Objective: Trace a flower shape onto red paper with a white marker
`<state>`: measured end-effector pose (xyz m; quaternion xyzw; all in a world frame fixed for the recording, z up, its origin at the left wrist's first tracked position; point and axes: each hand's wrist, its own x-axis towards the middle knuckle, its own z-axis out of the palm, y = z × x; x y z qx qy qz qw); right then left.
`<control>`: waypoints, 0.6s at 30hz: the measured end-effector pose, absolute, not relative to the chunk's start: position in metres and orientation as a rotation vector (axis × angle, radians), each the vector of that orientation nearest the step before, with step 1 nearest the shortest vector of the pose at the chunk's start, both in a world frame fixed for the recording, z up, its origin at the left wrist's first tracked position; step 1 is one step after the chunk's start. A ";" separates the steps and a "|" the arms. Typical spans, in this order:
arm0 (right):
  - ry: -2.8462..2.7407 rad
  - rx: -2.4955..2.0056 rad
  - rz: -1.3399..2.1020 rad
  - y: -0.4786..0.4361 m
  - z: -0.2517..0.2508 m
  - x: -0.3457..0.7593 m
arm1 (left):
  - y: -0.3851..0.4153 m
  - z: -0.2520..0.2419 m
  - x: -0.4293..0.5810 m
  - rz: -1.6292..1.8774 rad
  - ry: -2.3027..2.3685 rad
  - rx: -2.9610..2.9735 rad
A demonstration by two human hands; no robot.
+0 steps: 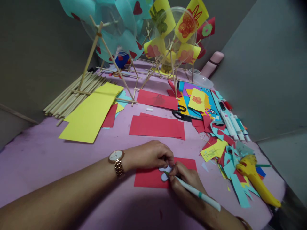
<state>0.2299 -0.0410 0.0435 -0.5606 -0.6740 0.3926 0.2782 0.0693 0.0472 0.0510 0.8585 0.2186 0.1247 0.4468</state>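
My right hand (184, 179) grips a white marker (199, 193) with a green tip and a teal band. The marker's tip touches or hovers just over a small pale flower-shaped paper cutout (164, 176). This cutout lies on a red paper sheet (148, 178) near the front of the table. My left hand (154, 155), with a watch (116, 156) on its wrist, has curled fingers pinching the cutout's upper edge against the sheet. Fingers of both hands hide part of the cutout.
Red sheets (157, 126) and yellow sheets (92, 116) lie ahead. Bamboo sticks (72, 95) are piled left. Paper windmills on stick stands (170, 48) rise behind. Black-handled scissors (178, 113), paper scraps (236, 188), capped markers (229, 124) and a yellow glue gun (257, 183) lie right.
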 end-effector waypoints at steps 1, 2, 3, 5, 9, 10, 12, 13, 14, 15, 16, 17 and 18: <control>-1.780 -1.500 1.078 -0.041 0.043 0.230 | 0.047 0.051 0.069 0.310 0.542 2.125; -1.740 -1.495 1.109 -0.042 0.042 0.231 | 0.047 0.050 0.069 0.312 0.543 2.123; -1.697 -1.491 1.137 -0.042 0.042 0.231 | 0.047 0.050 0.069 0.313 0.542 2.121; -1.632 -1.496 1.181 -0.043 0.041 0.232 | 0.047 0.049 0.069 0.316 0.540 2.119; -1.629 -1.538 1.213 -0.044 0.044 0.232 | 0.048 0.048 0.069 0.318 0.535 2.116; -1.631 -1.540 1.218 -0.044 0.044 0.232 | 0.048 0.048 0.069 0.318 0.534 2.116; -1.634 -1.525 1.230 -0.043 0.046 0.231 | 0.048 0.048 0.069 0.319 0.537 2.115; -1.637 -1.515 1.230 -0.043 0.046 0.231 | 0.048 0.049 0.069 0.320 0.539 2.115; -1.640 -1.507 1.229 -0.043 0.045 0.231 | 0.047 0.049 0.069 0.321 0.540 2.114; -1.643 -1.502 1.225 -0.043 0.045 0.231 | 0.048 0.049 0.069 0.321 0.540 2.114; -1.645 -1.500 1.218 -0.043 0.044 0.231 | 0.048 0.049 0.069 0.321 0.539 2.113; -1.650 -1.498 1.210 -0.043 0.043 0.230 | 0.048 0.049 0.068 0.320 0.536 2.113; -1.657 -1.498 1.196 -0.044 0.042 0.230 | 0.048 0.049 0.068 0.320 0.533 2.113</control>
